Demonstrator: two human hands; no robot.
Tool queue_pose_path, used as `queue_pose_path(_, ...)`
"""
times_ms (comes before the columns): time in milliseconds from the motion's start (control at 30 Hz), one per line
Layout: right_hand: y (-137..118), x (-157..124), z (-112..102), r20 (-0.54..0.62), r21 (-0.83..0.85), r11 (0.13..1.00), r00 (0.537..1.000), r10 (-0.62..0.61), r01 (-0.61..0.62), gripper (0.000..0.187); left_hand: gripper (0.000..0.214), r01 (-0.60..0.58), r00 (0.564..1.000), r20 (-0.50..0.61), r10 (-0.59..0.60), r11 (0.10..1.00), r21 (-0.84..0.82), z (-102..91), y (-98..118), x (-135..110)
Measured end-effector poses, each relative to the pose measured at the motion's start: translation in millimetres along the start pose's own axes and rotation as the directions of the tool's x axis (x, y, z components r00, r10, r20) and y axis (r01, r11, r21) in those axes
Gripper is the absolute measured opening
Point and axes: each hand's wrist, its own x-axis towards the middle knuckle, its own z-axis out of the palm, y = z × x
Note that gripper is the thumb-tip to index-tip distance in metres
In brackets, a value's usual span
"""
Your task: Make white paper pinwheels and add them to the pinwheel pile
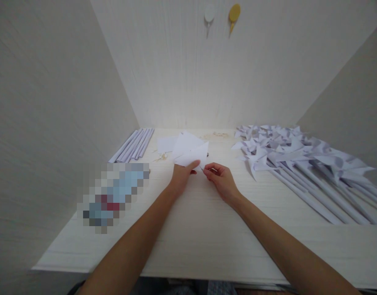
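My left hand (181, 176) is closed on a square white paper sheet (193, 155), thumb on top at its lower right corner and the other fingers mostly hidden beneath. Close beside that corner, my right hand (221, 178) pinches a thin, dark, pin-like piece (201, 168) between thumb and forefinger. Its tip points at the paper; I cannot tell whether it touches. Other loose white sheets (167, 144) lie on the table just behind the held one. A tiny dark object (207, 155) shows at the sheet's right edge, too small to name.
White paper pinwheels (287, 147) with rolled paper sticks (308, 188) are heaped on the right. Several paper tubes (136, 144) lie at the back left, with a pixelated item (123, 186) in front. A white hook (209, 14) and a yellow hook (234, 13) are on the wall.
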Motion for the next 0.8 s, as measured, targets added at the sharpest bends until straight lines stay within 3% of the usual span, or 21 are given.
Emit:
queue_pose_path(133, -2, 0, 0, 0.029, 0.002, 1.0, 0.999, -0.026, 0.026, 0.007, 0.029, 0.028, 0.999, -0.036, -0.031, 0.997, -0.076, 0.1, 2, 2)
queue_pose_path(300, -3, 3, 2, -0.029, 0.169, 0.985, 0.999, 0.022, -0.016, 0.009, 0.031, 0.012, 1.0, -0.007, -0.013, 0.999, -0.043, 3.8, 0, 3)
queue_pose_path(533, -4, 3, 3, -0.046, -0.032, 0.999, 0.999, -0.013, 0.011, 0.019, 0.031, -0.008, 1.0, 0.026, 0.007, 0.999, 0.05, 7.9, -3, 0)
queue_pose_path(800, -3, 4, -1, -0.055, -0.032, 0.999, 0.997, -0.046, 0.044, 0.026, 0.028, 0.022, 0.996, 0.084, -0.023, 1.0, 0.017, 10.8, -2, -1)
